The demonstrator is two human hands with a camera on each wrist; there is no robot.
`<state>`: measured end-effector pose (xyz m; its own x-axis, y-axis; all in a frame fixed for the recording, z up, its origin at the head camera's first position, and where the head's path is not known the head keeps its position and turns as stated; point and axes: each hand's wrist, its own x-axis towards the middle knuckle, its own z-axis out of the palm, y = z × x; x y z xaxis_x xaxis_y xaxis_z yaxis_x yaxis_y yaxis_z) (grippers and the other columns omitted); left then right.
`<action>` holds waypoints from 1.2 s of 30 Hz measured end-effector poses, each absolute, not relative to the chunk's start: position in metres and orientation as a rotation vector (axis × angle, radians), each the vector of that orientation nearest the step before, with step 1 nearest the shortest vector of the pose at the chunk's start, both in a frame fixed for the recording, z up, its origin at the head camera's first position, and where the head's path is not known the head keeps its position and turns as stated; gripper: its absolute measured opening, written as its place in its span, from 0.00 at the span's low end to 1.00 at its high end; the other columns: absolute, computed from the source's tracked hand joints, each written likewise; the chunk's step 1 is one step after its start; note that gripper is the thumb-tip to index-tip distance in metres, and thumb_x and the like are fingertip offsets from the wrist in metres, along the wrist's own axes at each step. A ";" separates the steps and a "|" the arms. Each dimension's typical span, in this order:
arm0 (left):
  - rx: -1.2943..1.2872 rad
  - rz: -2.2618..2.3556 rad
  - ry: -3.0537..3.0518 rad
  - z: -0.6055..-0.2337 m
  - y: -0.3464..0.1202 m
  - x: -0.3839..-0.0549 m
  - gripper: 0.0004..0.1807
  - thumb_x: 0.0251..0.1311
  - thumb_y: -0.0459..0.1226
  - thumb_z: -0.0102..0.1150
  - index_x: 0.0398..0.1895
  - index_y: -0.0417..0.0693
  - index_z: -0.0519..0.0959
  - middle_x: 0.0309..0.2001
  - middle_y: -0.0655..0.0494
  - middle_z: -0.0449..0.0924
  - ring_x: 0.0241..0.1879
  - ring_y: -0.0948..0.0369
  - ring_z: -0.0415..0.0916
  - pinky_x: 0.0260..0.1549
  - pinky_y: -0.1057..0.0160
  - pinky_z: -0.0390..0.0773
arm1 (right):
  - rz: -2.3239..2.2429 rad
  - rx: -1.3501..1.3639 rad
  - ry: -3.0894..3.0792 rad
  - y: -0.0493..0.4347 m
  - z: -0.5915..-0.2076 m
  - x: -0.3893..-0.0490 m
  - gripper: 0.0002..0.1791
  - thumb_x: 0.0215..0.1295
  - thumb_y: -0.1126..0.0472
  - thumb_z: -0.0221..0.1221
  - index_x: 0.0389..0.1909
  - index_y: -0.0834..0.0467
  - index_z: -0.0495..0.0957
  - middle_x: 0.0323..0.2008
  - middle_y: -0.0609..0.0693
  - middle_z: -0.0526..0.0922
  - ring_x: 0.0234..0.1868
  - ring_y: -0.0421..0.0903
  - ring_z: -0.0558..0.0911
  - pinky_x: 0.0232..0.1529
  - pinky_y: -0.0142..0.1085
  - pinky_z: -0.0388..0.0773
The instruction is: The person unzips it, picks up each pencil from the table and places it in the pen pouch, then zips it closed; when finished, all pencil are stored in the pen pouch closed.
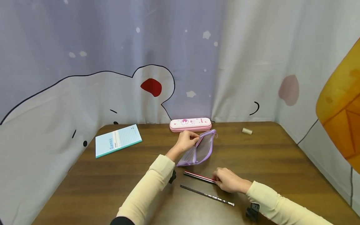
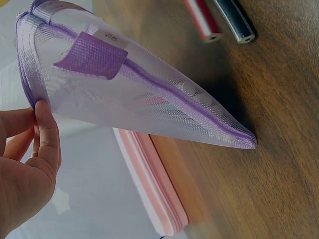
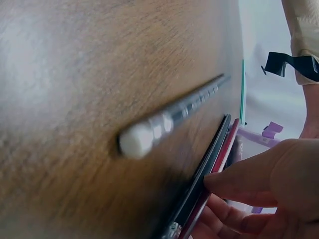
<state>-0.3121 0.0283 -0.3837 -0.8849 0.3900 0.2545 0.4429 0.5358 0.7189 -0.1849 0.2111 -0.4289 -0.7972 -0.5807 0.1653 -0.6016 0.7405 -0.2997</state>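
Note:
My left hand pinches the top edge of a purple-trimmed mesh pencil pouch between thumb and fingers. The pouch stands tilted with its mouth gaping, and something reddish shows through its mesh. Nearer to me, my right hand grips a red pencil and a black pencil lying side by side, thumb on the black one, fingertips partly hidden beneath. Their blunt far ends point toward the pouch. A dark patterned pencil with a white eraser tip lies on the table in front of them.
A pink-and-white pencil case sits at the table's back edge, behind the pouch. On the left lies a light blue notebook. A small pale eraser-like block rests at the back right. A printed curtain hangs behind the wooden table.

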 end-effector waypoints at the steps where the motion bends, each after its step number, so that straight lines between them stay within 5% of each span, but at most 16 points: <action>1: -0.726 -1.293 -2.699 -0.385 0.028 -0.312 0.09 0.54 0.34 0.56 0.33 0.37 0.82 0.25 0.47 0.83 0.16 0.69 0.72 0.16 0.77 0.68 | 0.537 0.972 -2.875 0.211 -0.430 -0.185 0.06 0.42 0.73 0.56 0.21 0.58 0.76 0.19 0.46 0.74 0.21 0.35 0.70 0.21 0.26 0.66; 23: -0.747 -1.233 -2.713 -0.384 0.028 -0.309 0.08 0.53 0.34 0.57 0.32 0.39 0.83 0.26 0.50 0.84 0.19 0.71 0.71 0.20 0.77 0.70 | 0.732 0.636 -2.894 0.267 -0.404 -0.198 0.19 0.40 0.73 0.56 0.39 0.66 0.76 0.15 0.41 0.74 0.17 0.28 0.66 0.20 0.25 0.65; 31: -0.709 -1.270 -2.706 -0.384 0.028 -0.313 0.09 0.54 0.34 0.56 0.33 0.37 0.82 0.25 0.48 0.83 0.17 0.70 0.71 0.18 0.77 0.70 | 1.316 0.410 -2.825 0.259 -0.389 -0.209 0.24 0.51 0.72 0.55 0.52 0.71 0.67 0.25 0.60 0.82 0.18 0.39 0.78 0.20 0.31 0.76; 36: -0.694 -1.279 -2.728 -0.385 0.028 -0.312 0.09 0.54 0.34 0.57 0.33 0.38 0.82 0.25 0.48 0.83 0.17 0.69 0.72 0.18 0.77 0.70 | 1.748 0.368 -2.721 0.241 -0.393 -0.212 0.27 0.53 0.72 0.55 0.55 0.75 0.61 0.27 0.61 0.81 0.22 0.41 0.80 0.26 0.39 0.80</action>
